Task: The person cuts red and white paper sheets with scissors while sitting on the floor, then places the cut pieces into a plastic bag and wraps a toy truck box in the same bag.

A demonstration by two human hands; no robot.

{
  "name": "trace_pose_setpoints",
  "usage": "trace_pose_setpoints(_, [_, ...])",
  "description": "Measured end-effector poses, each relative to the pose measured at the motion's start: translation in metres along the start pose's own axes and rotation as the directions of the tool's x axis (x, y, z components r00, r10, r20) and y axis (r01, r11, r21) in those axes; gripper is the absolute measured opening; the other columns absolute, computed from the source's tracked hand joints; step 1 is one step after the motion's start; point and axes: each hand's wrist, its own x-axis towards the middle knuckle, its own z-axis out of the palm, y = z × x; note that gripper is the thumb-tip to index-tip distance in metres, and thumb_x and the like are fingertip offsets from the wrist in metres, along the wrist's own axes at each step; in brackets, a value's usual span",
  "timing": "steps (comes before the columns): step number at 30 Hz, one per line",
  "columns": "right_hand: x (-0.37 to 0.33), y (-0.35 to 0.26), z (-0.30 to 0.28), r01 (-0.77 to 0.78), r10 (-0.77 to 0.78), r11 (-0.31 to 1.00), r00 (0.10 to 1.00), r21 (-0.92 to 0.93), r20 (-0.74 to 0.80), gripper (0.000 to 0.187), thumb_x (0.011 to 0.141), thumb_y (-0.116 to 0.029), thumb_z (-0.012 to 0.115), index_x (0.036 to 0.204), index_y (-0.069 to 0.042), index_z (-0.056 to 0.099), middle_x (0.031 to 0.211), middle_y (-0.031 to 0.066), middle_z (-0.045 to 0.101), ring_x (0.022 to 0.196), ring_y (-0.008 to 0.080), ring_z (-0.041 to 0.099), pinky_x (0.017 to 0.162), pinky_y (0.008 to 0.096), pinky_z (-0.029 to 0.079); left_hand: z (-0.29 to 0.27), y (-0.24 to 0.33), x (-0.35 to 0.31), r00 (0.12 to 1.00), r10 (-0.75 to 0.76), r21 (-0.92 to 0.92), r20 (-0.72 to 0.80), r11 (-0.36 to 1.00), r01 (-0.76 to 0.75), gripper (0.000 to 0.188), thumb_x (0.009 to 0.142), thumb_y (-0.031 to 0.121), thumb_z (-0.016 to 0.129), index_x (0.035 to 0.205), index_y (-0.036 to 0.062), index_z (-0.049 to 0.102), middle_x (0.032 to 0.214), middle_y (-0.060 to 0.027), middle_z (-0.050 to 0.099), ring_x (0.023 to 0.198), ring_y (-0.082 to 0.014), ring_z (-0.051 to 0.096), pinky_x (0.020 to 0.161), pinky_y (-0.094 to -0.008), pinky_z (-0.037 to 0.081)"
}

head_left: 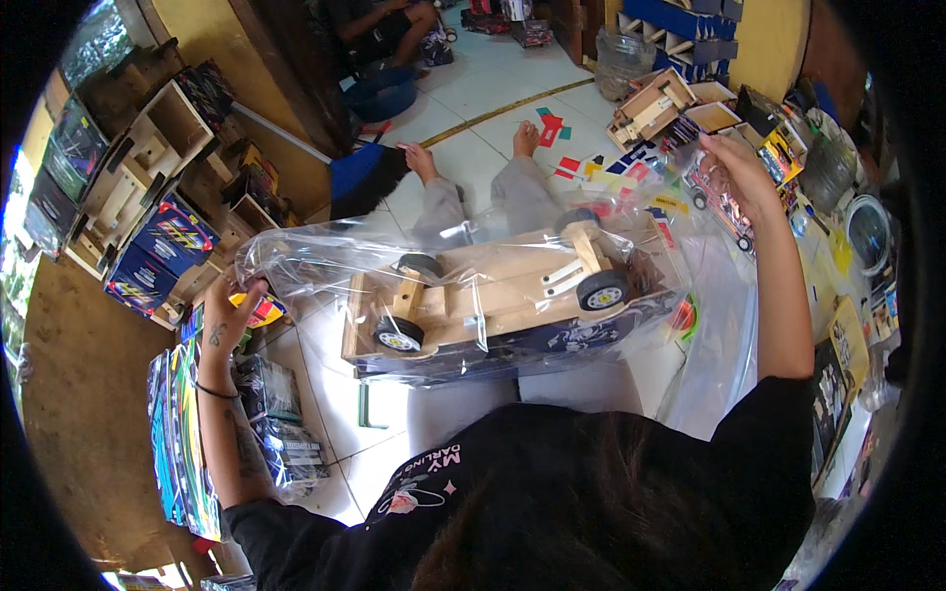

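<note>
A wooden toy truck [503, 295] lies wheels up above my lap inside a clear plastic bag [335, 246]. Its bare wood underside, axle blocks and black wheels face me, and a dark printed side shows along the near edge. At the bag's gathered left end, my left hand [229, 313] is closed on the plastic. My right hand [746, 179], raised at the far right, grips the bag's other end. Just below those right fingers appears a small red truck-shaped thing [719, 200]; whether it is held or lies behind, I cannot tell.
Stacked wooden toy truck bodies [148, 158] stand at the left. Wrapped printed pieces [281, 424] lie by my left forearm. Colourful cutouts [601, 172] scatter the tiled floor [473, 89] beyond my feet. More wooden parts [650, 108] fill the right. Another person [389, 30] sits far off.
</note>
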Motion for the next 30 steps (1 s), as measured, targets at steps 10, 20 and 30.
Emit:
trace_pose_setpoints(10, [0.020,0.014,-0.006,-0.009,0.031,0.992,0.985,0.126,-0.172,0.019,0.082,-0.030,0.059,0.083,-0.011,0.056,0.065,-0.0020,0.056,0.052,0.0060,0.052,0.048,0.0181,0.041,0.029,0.035,0.019,0.982,0.002,-0.401,-0.189,0.912,-0.080,0.044,0.087,0.020,0.050,0.124,-0.0018,0.040,0.115,-0.0123,0.050,0.101,-0.0167,0.052,0.085,-0.0283,0.041])
trace_pose_setpoints(20, [0.023,-0.003,-0.013,0.251,-0.185,0.949,0.935,0.193,-0.304,0.022,0.085,-0.030,0.055,0.080,-0.008,0.056,0.058,-0.0046,0.047,0.050,0.0051,0.042,0.046,0.0182,0.032,0.011,0.033,0.044,0.724,0.225,0.240,-0.653,0.967,-0.085,0.026,0.089,0.020,0.049,0.080,-0.0023,0.059,0.055,-0.0067,0.049,0.050,-0.0096,0.044,0.047,-0.0240,0.035])
trace_pose_setpoints(30, [0.028,0.016,-0.027,0.123,-0.055,0.894,0.984,0.431,-0.167,0.023,0.087,-0.029,0.052,0.089,-0.006,0.055,0.057,-0.0057,0.039,0.045,0.0036,0.032,0.042,0.0176,0.024,-0.017,-0.004,0.011,0.966,-0.009,-0.376,-0.260,0.922,-0.092,0.014,0.087,0.014,0.054,0.089,0.0005,0.058,0.075,0.0012,0.054,0.068,-0.0056,0.049,0.063,-0.0196,0.039])
